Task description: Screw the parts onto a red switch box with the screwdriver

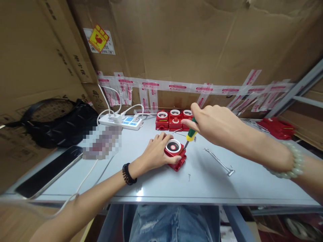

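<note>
My left hand (155,153) wraps round a small red box with a white round top (175,152) and steadies it on the grey table (156,181). My right hand (213,125) is closed on a screwdriver with a green and yellow handle (191,133). Its tip points down at the box's right top corner. A loose screw (189,176) lies on the table just in front of the box.
Three similar red boxes (174,119) stand in a row at the back. A white power strip (121,121) with cables lies back left, a black bag (59,122) and a dark phone (47,171) at left. A metal hook (219,161) lies right; red parts (276,127) far right.
</note>
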Demonstrator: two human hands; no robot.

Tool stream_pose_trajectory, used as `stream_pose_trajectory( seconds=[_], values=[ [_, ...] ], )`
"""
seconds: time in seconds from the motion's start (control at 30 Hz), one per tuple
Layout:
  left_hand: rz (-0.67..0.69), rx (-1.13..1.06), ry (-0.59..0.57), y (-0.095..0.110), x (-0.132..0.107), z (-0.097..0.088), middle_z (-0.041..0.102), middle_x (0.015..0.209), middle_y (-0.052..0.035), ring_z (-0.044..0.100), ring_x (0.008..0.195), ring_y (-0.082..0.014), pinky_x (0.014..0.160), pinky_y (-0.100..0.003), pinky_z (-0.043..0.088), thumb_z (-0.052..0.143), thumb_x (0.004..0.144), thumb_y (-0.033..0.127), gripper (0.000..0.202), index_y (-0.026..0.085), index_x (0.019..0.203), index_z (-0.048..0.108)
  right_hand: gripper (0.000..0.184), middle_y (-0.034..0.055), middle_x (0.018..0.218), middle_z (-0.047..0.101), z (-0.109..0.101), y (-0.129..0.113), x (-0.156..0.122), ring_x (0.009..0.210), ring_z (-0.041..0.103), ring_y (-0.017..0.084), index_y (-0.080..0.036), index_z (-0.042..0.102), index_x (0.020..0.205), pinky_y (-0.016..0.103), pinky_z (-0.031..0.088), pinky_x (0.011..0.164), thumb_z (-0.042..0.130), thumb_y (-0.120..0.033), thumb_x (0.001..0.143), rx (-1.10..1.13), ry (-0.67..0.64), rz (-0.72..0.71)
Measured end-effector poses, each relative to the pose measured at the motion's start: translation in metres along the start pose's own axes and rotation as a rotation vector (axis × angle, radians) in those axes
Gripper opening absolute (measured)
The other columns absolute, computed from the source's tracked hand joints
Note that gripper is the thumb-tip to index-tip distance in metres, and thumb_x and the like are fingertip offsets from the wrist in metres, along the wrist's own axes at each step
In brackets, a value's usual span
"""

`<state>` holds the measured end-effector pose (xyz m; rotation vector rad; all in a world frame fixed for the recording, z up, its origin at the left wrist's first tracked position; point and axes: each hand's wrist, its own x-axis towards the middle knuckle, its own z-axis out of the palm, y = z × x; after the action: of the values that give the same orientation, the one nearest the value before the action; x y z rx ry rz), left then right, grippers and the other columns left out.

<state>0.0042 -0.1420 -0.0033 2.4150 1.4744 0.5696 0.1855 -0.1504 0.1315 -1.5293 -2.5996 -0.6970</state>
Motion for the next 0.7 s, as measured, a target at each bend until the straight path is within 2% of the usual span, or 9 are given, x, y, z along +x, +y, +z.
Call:
stream_pose_trajectory(
  seconds=[0.1,0.2,0.3,0.4,0.47,0.57,0.63,0.7],
  values=[
    [0.003,-0.001,0.002,0.000,0.000,0.000,0.051,0.112,-0.0077,0.051,0.104,-0.0316,0.085,-0.049,0.044,0.065,0.071,0.058,0.059,0.022,0.115,0.048,0.020,0.0060,0.075,0.062,-0.001,0.007,-0.002,0.061,0.054,0.018,-0.018,0.045,0.099,0.030,0.029,0.052,0.037,-0.035,0.094,0.206,-0.055,-0.114],
    [0.008,-0.011,0.008,-0.001,0.000,0.001,0.051,0.112,-0.0072,0.051,0.105,-0.0315,0.086,-0.048,0.044,0.065,0.071,0.058,0.059,0.023,0.115,0.049,0.013,0.0060,0.091,0.063,-0.003,0.011,-0.006,0.071,0.056,0.016,-0.020,0.044,0.098,0.029,0.037,0.058,0.040,-0.031,0.093,0.350,-0.095,-0.201],
    [0.006,-0.011,0.007,-0.001,0.000,0.001,0.051,0.113,-0.0073,0.051,0.105,-0.0317,0.087,-0.049,0.044,0.065,0.071,0.058,0.060,0.023,0.116,0.048,0.021,0.0083,0.091,0.063,-0.002,0.007,-0.006,0.070,0.058,0.018,-0.018,0.046,0.099,0.030,0.036,0.057,0.038,-0.037,0.094,0.287,-0.076,-0.164],
    [0.008,-0.013,0.010,-0.001,-0.001,0.001,0.051,0.113,-0.0074,0.052,0.105,-0.0314,0.087,-0.050,0.044,0.065,0.072,0.058,0.060,0.023,0.117,0.048,0.038,0.0113,0.078,0.063,0.000,0.001,-0.003,0.061,0.057,0.021,-0.014,0.047,0.100,0.031,0.029,0.050,0.033,-0.049,0.095,0.089,-0.030,-0.009],
    [0.010,-0.014,0.010,-0.001,0.000,0.001,0.051,0.113,-0.0077,0.051,0.104,-0.0314,0.087,-0.049,0.044,0.065,0.071,0.058,0.060,0.022,0.117,0.048,0.042,0.0109,0.070,0.062,0.001,0.000,-0.001,0.057,0.055,0.021,-0.014,0.048,0.098,0.031,0.024,0.048,0.028,-0.050,0.095,0.023,-0.030,0.054],
    [0.008,-0.008,0.005,-0.002,0.000,0.001,0.051,0.112,-0.0080,0.051,0.104,-0.0317,0.086,-0.048,0.044,0.065,0.071,0.058,0.060,0.023,0.116,0.048,0.029,0.0084,0.075,0.063,-0.001,0.004,-0.001,0.061,0.055,0.020,-0.017,0.047,0.098,0.030,0.028,0.050,0.034,-0.042,0.095,0.143,-0.049,-0.014],
    [0.007,-0.006,0.003,-0.002,0.000,0.001,0.051,0.113,-0.0080,0.051,0.105,-0.0318,0.086,-0.048,0.044,0.065,0.071,0.058,0.059,0.023,0.116,0.048,0.021,0.0072,0.086,0.064,-0.003,0.008,-0.003,0.067,0.056,0.018,-0.018,0.045,0.102,0.030,0.033,0.054,0.041,-0.037,0.092,0.274,-0.063,-0.090],
    [0.009,-0.010,0.003,-0.001,0.000,0.000,0.051,0.113,-0.0078,0.050,0.105,-0.0319,0.086,-0.048,0.044,0.065,0.071,0.058,0.058,0.023,0.115,0.049,0.022,0.0072,0.098,0.063,-0.005,0.009,-0.005,0.074,0.057,0.018,-0.020,0.044,0.107,0.030,0.037,0.059,0.044,-0.034,0.091,0.356,-0.071,-0.143]
  ],
)
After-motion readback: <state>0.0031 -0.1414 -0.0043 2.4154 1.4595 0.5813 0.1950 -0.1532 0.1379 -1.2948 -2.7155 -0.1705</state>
